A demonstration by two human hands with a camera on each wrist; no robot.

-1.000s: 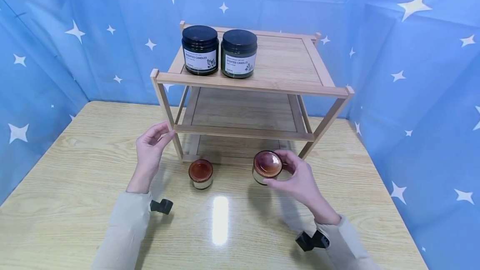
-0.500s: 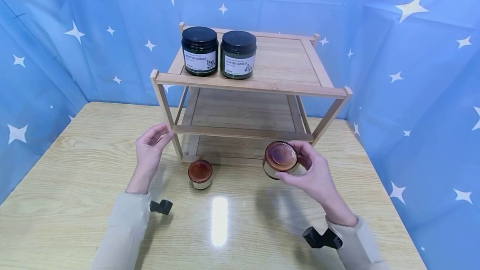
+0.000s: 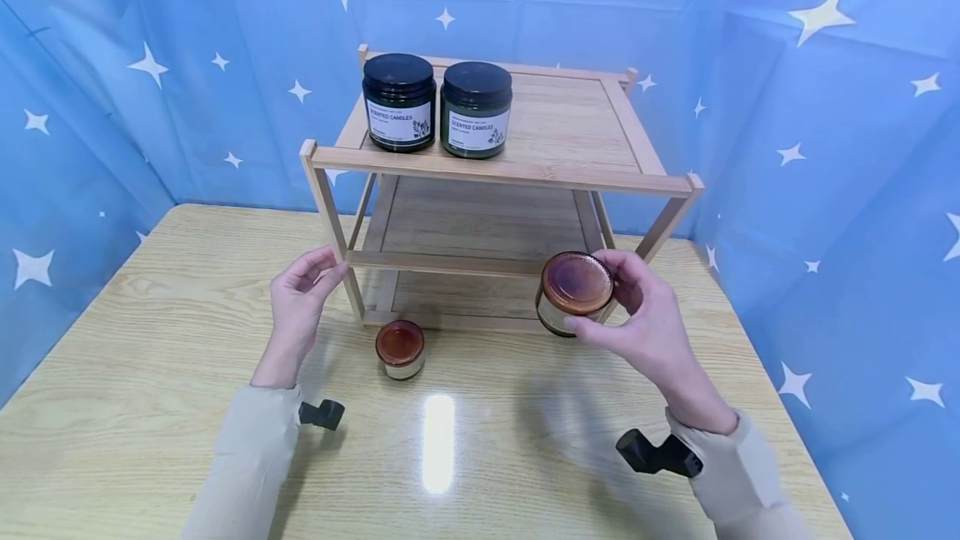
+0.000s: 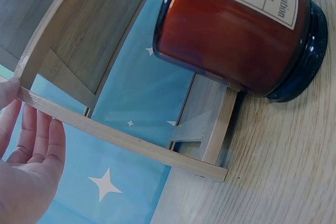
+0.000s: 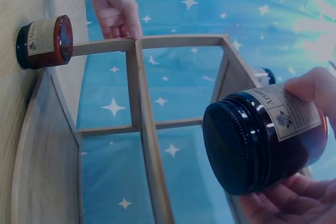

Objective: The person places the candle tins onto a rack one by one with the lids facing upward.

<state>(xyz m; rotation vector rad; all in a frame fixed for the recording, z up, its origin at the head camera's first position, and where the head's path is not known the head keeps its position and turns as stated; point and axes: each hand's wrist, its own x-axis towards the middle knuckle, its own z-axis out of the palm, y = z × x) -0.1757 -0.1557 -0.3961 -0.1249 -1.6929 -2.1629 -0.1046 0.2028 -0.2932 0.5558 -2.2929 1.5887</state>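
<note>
My right hand (image 3: pixel 652 319) holds an amber candle jar (image 3: pixel 576 283) between thumb and fingers, raised above the table before the rack's lower tiers. Its glass base faces up, and its black lid (image 5: pixel 231 142) points down in the right wrist view. My left hand (image 3: pixel 298 286) pinches the front left post of the wooden rack (image 3: pixel 510 263), thumb on one side and fingers (image 4: pixel 54 140) on the other. A second amber candle jar (image 3: pixel 400 348) stands lid down on the table, in front of the rack's bottom tier. It looms large in the left wrist view.
Two dark green candle jars (image 3: pixel 401 102) with black lids and white labels stand side by side at the left of the rack's top tier. A blue star-patterned cloth (image 3: pixel 825 107) hangs behind and beside the pale wooden table (image 3: pixel 150 340).
My right hand has lifted the amber candle jar up off the table and carried it to the right. The left hand keeps its grip on the post; the other jars have not moved.
</note>
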